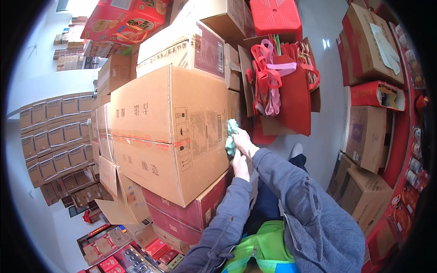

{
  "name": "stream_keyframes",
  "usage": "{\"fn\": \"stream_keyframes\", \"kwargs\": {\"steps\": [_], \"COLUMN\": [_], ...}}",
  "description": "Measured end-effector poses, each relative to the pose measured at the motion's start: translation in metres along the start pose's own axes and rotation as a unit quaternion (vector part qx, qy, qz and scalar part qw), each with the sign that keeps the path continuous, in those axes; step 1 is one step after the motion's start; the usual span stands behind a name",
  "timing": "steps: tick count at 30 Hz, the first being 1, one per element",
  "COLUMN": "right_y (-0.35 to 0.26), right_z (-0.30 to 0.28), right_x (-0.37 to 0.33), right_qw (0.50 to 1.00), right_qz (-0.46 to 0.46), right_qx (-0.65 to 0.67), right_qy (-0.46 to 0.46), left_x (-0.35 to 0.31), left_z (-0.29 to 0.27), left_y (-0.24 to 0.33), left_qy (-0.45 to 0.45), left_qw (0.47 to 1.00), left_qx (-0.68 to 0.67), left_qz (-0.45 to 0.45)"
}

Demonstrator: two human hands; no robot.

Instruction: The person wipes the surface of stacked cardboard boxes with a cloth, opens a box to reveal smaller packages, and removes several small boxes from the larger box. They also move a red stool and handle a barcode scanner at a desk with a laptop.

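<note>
A crumpled mint-green cloth [231, 136] is bunched up at the right side of a large brown carton [145, 123]. My right hand [245, 142] is closed on the cloth. Just below it, my left hand [240, 165] has its fingers closed at the cloth's lower end, close against the right hand. Whether the cloth touches the carton's side I cannot tell. The carton rests on a dark red box [200, 211] and has a taped seam along its middle.
An open carton stuffed with red gift bags [287, 91] stands ahead to the right, near a red plastic stool [275, 17]. More cartons [368, 45] line a red shelf on the right. Stacked boxes [59, 132] fill the left; an opened carton [125, 195] sits lower left.
</note>
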State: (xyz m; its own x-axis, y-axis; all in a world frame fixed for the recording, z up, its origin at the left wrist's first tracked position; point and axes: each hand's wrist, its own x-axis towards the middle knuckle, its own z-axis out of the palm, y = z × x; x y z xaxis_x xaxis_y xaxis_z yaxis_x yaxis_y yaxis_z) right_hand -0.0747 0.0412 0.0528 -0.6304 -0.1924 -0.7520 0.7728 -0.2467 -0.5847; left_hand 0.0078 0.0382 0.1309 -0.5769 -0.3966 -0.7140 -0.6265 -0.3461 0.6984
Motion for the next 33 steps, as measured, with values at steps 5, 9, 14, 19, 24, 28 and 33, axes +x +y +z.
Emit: {"fn": "stream_keyframes", "kwargs": {"steps": [5, 9, 14, 19, 24, 28, 33], "right_y": [-0.068, -0.106, -0.141, -0.154, -0.168, -0.179, -0.203], "right_z": [0.005, 0.012, 0.019, 0.023, 0.035, 0.042, 0.046], "right_x": [-0.032, -0.064, -0.098, -0.128, -0.119, -0.095, -0.068], "right_qw": [0.997, 0.968, 0.888, 0.763, 0.745, 0.743, 0.782], "right_qz": [-0.061, -0.242, -0.435, -0.607, -0.599, -0.583, -0.538], "right_qx": [0.004, -0.058, -0.139, -0.213, -0.291, -0.327, -0.309], "right_qy": [-0.046, -0.029, -0.050, -0.072, -0.035, 0.034, 0.059], "left_x": [-0.009, -0.029, -0.064, -0.097, -0.119, -0.134, -0.129], "left_z": [0.010, 0.006, 0.007, -0.002, -0.010, -0.004, 0.006], "left_y": [0.037, 0.074, 0.117, 0.123, 0.155, 0.204, 0.251], "left_qy": [-0.026, -0.056, -0.072, -0.044, -0.071, -0.169, -0.206], "left_qw": [0.998, 0.951, 0.949, 0.890, 0.876, 0.829, 0.703], "left_qx": [-0.028, 0.228, 0.251, 0.384, 0.420, 0.467, 0.510], "left_qz": [0.047, 0.202, 0.177, 0.243, 0.227, 0.259, 0.451]}}
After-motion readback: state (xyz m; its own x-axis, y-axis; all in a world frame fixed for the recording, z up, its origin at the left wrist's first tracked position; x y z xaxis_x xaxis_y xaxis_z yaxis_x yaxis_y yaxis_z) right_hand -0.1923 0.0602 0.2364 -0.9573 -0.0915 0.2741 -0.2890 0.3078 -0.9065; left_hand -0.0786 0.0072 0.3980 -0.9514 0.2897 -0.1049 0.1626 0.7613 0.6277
